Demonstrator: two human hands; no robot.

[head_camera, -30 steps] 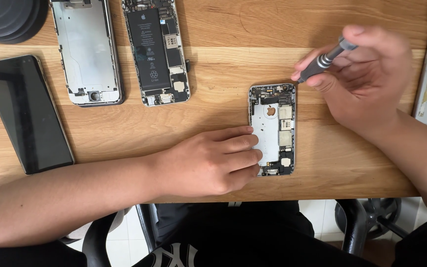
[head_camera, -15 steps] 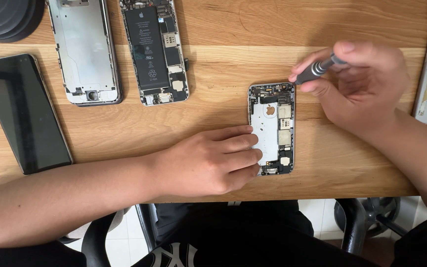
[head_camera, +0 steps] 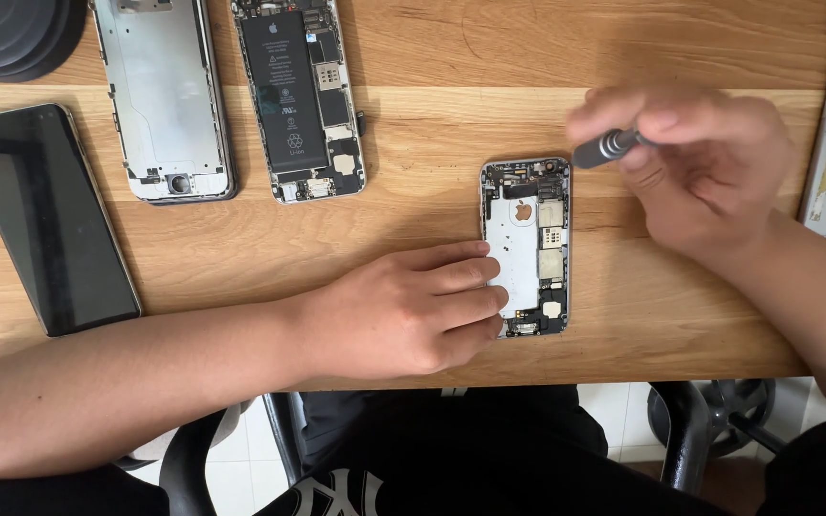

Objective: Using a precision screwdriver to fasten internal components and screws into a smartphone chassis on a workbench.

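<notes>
Opened phone shell (head_camera: 526, 247) on bench (head_camera: 413, 201), steadied.
Left hand (head_camera: 403, 311) flat, fingertips on shell; right hand (head_camera: 695, 162) grip closed around screwdriver (head_camera: 609, 147).

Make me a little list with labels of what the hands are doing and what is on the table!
left hand: fingers rest on the opened phone, holding it flat
right hand: holds a small screwdriver, blurred, above the phone's top
table: light wood
other things: black screen panel, bare metal phone shell, open phone with black battery
top left corner: dark round mat
</notes>
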